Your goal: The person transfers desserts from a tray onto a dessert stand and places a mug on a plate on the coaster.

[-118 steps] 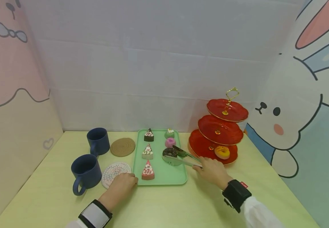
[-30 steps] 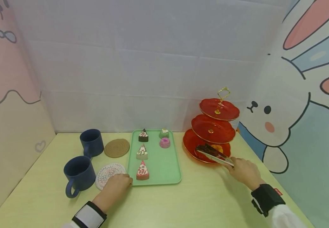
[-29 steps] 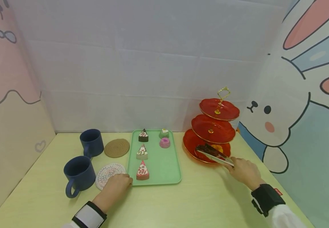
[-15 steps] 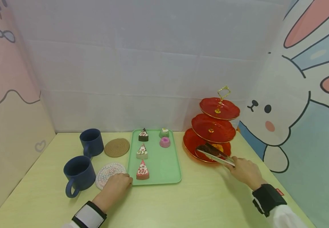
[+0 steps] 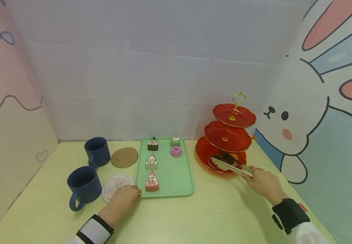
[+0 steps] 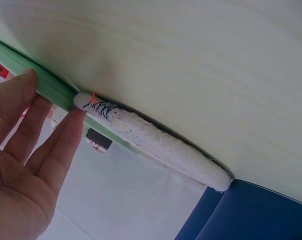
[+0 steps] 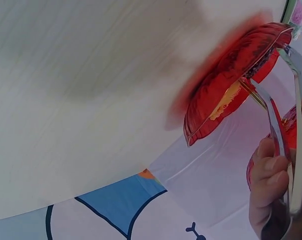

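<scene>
My right hand grips metal tongs at the lowest tier of a red three-tier stand. Between the tong arms, seen in the right wrist view, is a dark chocolate donut at that lowest plate. A yellow donut lies beside it, partly hidden by the tongs in the head view. My left hand holds the front left corner of a green tray, its thumb against the rim in the left wrist view. On the tray stand three cake slices, a purple donut and a small green cake.
Two blue mugs stand on the left of the table. A brown woven coaster and a white patterned coaster lie between mugs and tray. Printed cloth walls enclose the table behind and on both sides.
The tongs have carried the chocolate donut from the tray right to the stand's lowest plate. Over the last half second they have shifted only slightly. My left hand has stayed at the tray corner.
</scene>
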A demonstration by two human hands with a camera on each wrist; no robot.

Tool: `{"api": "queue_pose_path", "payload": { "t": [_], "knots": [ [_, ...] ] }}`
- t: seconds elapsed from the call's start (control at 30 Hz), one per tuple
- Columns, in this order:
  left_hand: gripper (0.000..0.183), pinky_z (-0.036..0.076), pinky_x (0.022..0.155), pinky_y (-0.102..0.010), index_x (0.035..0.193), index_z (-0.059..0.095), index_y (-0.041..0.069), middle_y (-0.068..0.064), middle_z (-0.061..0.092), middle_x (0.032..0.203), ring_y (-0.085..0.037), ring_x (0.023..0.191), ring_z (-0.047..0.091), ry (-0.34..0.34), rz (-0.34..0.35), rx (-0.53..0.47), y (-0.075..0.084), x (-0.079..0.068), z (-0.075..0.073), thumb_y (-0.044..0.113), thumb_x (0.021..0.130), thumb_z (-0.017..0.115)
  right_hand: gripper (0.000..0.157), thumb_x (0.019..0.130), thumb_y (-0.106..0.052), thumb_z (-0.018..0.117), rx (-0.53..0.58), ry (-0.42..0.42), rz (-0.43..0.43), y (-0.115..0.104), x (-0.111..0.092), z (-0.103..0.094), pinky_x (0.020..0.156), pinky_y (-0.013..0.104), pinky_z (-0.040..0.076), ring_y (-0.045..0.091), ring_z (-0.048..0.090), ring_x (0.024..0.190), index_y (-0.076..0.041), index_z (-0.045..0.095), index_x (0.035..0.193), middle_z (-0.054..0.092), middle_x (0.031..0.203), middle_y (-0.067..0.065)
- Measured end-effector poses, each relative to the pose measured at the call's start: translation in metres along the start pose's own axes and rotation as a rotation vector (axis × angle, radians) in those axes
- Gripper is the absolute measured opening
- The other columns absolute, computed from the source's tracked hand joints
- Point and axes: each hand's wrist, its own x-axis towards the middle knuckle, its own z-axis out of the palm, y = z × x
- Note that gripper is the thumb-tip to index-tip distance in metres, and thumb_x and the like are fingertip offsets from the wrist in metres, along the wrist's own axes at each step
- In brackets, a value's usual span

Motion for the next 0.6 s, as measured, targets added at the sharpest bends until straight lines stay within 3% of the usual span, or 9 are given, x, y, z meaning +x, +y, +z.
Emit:
{"api": "queue_pose_path", "payload": {
  "t": [0.23, 0.47, 0.6],
  "knots": [
    [0.009, 0.05, 0.05, -0.035, 0.068, 0.068, 0.008, -0.002, 0.06, 0.061, -0.015, 0.054, 0.053, -0.026, -0.018, -0.002, 0.001, 0.001, -0.003, -0.001, 0.071, 0.069, 0.043, 0.084, -0.038, 0.06, -0.012, 0.029, -0.006, -0.006, -0.007, -0.006, 0.038, 0.034, 0.036, 0.02, 0.044, 0.047, 0.001, 0.058, 0.101, 0.052, 0.063, 0.006],
    [0.008, 0.051, 0.051, -0.034, 0.07, 0.069, 0.006, -0.003, 0.06, 0.061, -0.015, 0.054, 0.052, -0.043, -0.036, -0.017, 0.002, 0.001, -0.004, -0.001, 0.073, 0.069, 0.051, 0.084, -0.041, 0.059, -0.025, 0.011, -0.02, -0.019, -0.013, -0.011, 0.041, 0.038, 0.045, 0.021, 0.05, 0.051, 0.003, 0.058, 0.109, 0.063, 0.073, 0.012],
    [0.008, 0.051, 0.051, -0.035, 0.07, 0.069, 0.007, -0.003, 0.06, 0.061, -0.015, 0.054, 0.052, -0.041, -0.031, -0.017, 0.003, 0.001, -0.004, -0.001, 0.072, 0.069, 0.047, 0.083, -0.043, 0.06, -0.019, 0.013, -0.041, -0.029, -0.013, -0.011, 0.043, 0.034, 0.044, 0.019, 0.048, 0.051, 0.0, 0.059, 0.101, 0.06, 0.071, 0.008]
  ]
}}
